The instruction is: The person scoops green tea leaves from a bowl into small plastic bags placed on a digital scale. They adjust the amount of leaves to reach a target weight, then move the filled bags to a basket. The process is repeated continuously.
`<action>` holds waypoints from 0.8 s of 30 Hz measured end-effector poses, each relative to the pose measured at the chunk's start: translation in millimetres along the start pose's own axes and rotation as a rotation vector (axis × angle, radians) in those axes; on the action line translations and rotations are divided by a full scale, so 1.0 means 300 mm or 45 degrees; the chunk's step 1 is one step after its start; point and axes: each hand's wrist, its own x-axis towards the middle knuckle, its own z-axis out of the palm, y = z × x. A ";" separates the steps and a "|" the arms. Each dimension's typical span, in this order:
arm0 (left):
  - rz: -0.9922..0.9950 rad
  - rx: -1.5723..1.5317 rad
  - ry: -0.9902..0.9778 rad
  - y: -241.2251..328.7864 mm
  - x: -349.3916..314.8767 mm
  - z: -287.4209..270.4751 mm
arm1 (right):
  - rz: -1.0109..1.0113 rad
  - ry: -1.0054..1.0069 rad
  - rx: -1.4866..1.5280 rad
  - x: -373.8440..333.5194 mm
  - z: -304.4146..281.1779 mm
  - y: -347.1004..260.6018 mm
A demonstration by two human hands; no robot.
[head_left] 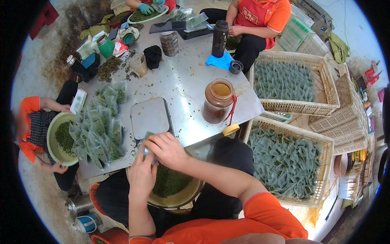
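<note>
My left hand (141, 174) and my right hand (166, 149) meet over a yellow-green bowl (178, 199) of loose green leaves in my lap. Together they hold a small clear packet (147, 151), mostly hidden by my fingers. Just beyond my hands a small flat scale (149, 116) rests on the metal table (183, 77). A pile of filled clear packets (99, 132) lies on the table to my left.
An amber jar (218, 101) with its yellow lid (230, 129) off stands right of the scale. Two white crates (292, 166) of filled packets stand at my right. Other people sit around the table; one at left holds a bowl (61, 140) of leaves. A black flask (219, 38) stands far back.
</note>
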 end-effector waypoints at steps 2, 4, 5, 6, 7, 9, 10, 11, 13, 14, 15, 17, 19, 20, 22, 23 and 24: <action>-0.011 -0.008 -0.006 0.012 0.002 -0.008 | 0.000 0.001 -0.006 0.000 -0.005 0.003; -0.016 -0.003 -0.011 0.032 0.000 -0.027 | 0.004 0.004 -0.010 -0.002 -0.012 0.005; -0.045 -0.013 -0.018 0.040 -0.005 -0.037 | 0.005 0.012 -0.013 -0.004 -0.010 0.006; -0.074 -0.023 -0.025 0.047 -0.015 -0.047 | 0.007 0.019 -0.017 -0.006 -0.006 0.008; -0.104 -0.033 -0.033 0.050 -0.021 -0.051 | 0.008 0.026 -0.020 -0.008 -0.004 0.008; -0.074 -0.047 -0.009 0.028 -0.025 -0.037 | 0.017 0.011 -0.046 0.002 -0.009 -0.003; -0.059 -0.054 0.004 0.016 -0.028 -0.028 | 0.021 0.005 -0.058 0.006 -0.008 -0.010; -0.050 -0.054 0.009 0.010 -0.025 -0.020 | 0.022 0.009 -0.068 0.006 -0.006 -0.012; -0.029 -0.052 0.019 0.000 -0.022 -0.014 | 0.022 0.023 -0.088 0.008 0.001 -0.018; -0.020 -0.046 0.034 0.010 -0.022 -0.023 | 0.016 0.024 -0.091 0.002 0.000 -0.013; -0.006 -0.039 0.048 0.028 -0.026 -0.040 | 0.011 0.028 -0.097 -0.006 0.003 -0.002; 0.017 -0.066 0.114 0.065 -0.037 -0.081 | -0.049 0.048 -0.085 -0.019 -0.003 0.023; 0.075 -0.175 0.173 0.094 -0.073 -0.111 | -0.112 0.068 -0.096 -0.041 -0.030 0.051; 0.045 -0.249 0.209 0.098 -0.108 -0.132 | -0.116 0.091 -0.100 -0.048 -0.035 0.043; -0.006 -0.322 0.325 0.097 -0.192 -0.159 | -0.098 0.127 -0.133 -0.069 -0.041 0.023; 0.013 -0.276 0.389 0.072 -0.233 -0.146 | -0.068 0.177 -0.084 -0.088 -0.082 0.006; 0.090 -0.246 0.462 0.062 -0.256 -0.136 | -0.048 0.231 -0.016 -0.097 -0.136 -0.035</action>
